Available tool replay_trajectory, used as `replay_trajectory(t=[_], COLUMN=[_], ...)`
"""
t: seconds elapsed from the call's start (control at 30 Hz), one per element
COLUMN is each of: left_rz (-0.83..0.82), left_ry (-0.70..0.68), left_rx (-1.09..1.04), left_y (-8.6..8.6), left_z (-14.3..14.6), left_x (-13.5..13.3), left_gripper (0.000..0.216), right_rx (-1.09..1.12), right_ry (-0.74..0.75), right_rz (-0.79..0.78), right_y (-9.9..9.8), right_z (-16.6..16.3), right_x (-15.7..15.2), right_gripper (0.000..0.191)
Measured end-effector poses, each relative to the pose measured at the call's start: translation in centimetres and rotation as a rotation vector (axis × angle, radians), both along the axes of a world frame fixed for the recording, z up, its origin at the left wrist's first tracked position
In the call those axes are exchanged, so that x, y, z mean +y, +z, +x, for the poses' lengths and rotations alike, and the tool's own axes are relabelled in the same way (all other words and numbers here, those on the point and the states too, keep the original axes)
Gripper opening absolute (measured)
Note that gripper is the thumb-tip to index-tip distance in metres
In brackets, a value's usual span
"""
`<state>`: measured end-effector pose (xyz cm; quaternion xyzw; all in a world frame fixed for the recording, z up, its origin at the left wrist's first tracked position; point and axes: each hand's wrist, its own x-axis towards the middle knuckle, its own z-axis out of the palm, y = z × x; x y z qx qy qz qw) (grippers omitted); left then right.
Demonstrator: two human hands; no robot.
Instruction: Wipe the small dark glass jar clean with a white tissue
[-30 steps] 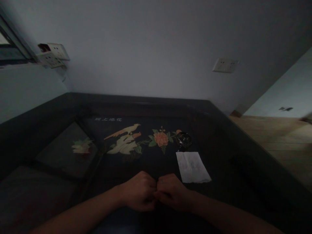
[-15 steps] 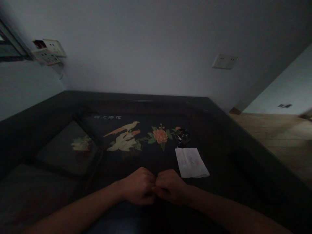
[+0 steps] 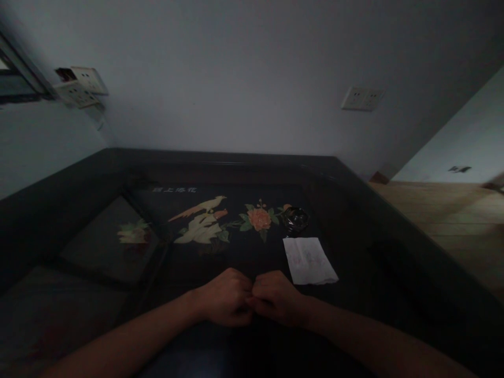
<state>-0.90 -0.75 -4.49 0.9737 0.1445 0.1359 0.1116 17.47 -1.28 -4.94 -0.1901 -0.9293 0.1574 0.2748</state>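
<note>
Fingers first, and they're curled tight: the left hand (image 3: 226,297) is balled into a loose fist, and the right hand (image 3: 277,298) is folded the same way, knuckles meeting knuckles at the near middle. Whether anything is tucked inside either fist, I can't tell; the palms are turned out of sight, and it's dark down there. Both forearms come in from the near edge, left and right.

Just beyond the right hand, there's the white paper (image 3: 310,261), lying flat and slightly creased, with faint marks on it, well clear of the left hand. Right behind it sits a dark, glossy object (image 3: 297,219), too dim to name. Left of that, on the dark table (image 3: 220,157), an orange flower (image 3: 259,219) and a pale, long-tailed bird (image 3: 202,207) stand out of the design.

Farther out, the wall (image 3: 236,79) carries a socket plate (image 3: 362,98) on the right and more sockets (image 3: 81,86) at the far left corner.

And the change from a second ago? Hands, paper and table all sit a little higher in view together; fists still joined, paper in the same place beside them.
</note>
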Motion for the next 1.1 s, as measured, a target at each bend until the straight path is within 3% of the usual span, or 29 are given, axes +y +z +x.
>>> replay_trajectory(t=[0.17, 0.4, 1.1], left_rz=[0.029, 0.026, 0.036], left_ry=[-0.009, -0.007, 0.015], left_rx=[0.025, 0.017, 0.055], left_y=[-0.19, 0.07, 0.19], left_z=[0.03, 0.0, -0.01], left_x=[0.04, 0.05, 0.03], left_gripper=[0.015, 0.016, 0.014], right_rx=[-0.083, -0.007, -0.098], right_ry=[0.002, 0.0, -0.017], right_rz=[0.004, -0.003, -0.024], right_y=[-0.34, -0.24, -0.25], right_z=[0.12, 0.01, 0.15], right_x=[0.09, 0.08, 0.05], right_gripper=[0.063, 0.06, 0.059])
